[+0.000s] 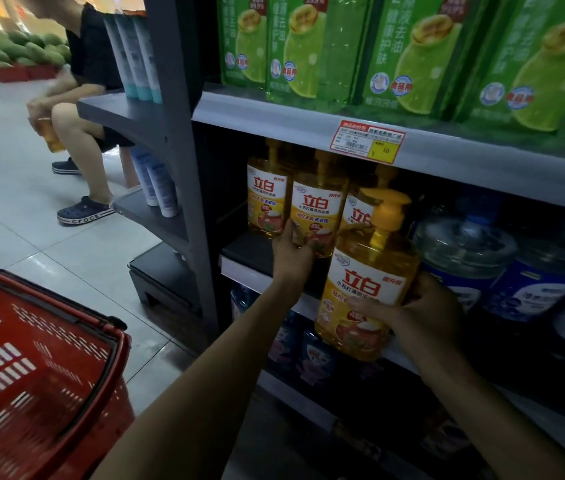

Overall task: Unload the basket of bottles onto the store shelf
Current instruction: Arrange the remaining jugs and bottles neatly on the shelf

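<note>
Filling the right half of the view, the grey store shelf stands on a tiled floor. The red basket sits low at the left, well apart from the shelf, its handle folded along the rim. Green bottles line the upper board edge to edge. On the middle board, clear water jugs with blue labels take up the right end.

The held yellow pump bottle hangs upright in the air just in front of the middle board's front edge, beside the nearest jug. Three more yellow bottles stand at that board's left end: the left bottle, the middle bottle, and the third bottle, half hidden behind the held one.

The right grip is wrapped round the lower body of the held yellow pump bottle, fingers curled across its label. The left grip clasps the base of the middle bottle, thumb between it and the left bottle.

A red and yellow price tag is fixed to the upper board's front edge.
</note>
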Action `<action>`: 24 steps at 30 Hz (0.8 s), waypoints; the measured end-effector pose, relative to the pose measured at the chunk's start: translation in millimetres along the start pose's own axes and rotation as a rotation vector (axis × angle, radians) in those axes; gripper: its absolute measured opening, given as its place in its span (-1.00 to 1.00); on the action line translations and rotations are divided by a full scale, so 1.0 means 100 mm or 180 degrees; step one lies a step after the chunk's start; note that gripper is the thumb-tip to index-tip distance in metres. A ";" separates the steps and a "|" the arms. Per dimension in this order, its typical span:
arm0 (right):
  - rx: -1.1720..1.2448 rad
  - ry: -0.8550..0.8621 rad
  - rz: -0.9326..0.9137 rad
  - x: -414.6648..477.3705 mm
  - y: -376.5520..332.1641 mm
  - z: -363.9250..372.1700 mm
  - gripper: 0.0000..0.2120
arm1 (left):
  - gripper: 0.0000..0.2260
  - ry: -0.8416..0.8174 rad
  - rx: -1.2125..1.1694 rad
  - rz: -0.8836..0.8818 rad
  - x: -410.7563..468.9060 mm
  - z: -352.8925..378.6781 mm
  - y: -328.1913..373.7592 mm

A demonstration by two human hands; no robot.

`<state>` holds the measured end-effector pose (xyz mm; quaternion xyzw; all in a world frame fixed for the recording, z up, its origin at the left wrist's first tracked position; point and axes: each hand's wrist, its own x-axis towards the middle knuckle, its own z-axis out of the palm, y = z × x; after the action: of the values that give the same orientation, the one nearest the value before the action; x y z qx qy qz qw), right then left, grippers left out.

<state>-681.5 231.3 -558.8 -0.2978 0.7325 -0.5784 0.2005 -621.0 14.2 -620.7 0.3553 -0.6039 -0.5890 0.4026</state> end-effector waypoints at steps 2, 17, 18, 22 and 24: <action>-0.0103 0.0017 0.0023 -0.01 0.01 -0.02 -0.44 | -0.43 -0.0018 0.0068 0.0046 0.20 0.03 -0.22; 0.0243 -0.0013 0.0209 -0.11 -0.02 -0.17 -0.54 | -0.12 0.0402 0.1847 0.0443 -0.06 0.11 0.11; 0.0228 -0.0025 0.0211 -0.11 -0.01 -0.18 -0.54 | -0.11 0.0408 0.1910 0.0438 -0.05 0.12 0.10; 0.0171 0.0006 0.0185 -0.10 -0.01 -0.20 -0.53 | -0.04 0.0520 0.2105 0.0429 -0.03 0.18 0.11; 0.0166 -0.0009 0.0186 -0.10 0.00 -0.21 -0.54 | -0.03 0.0598 0.2192 0.0411 -0.01 0.21 0.10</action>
<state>-687.5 252.8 -554.4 -0.2718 0.7252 -0.5908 0.2260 -639.0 24.1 -610.1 0.4838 -0.7484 -0.2893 0.3494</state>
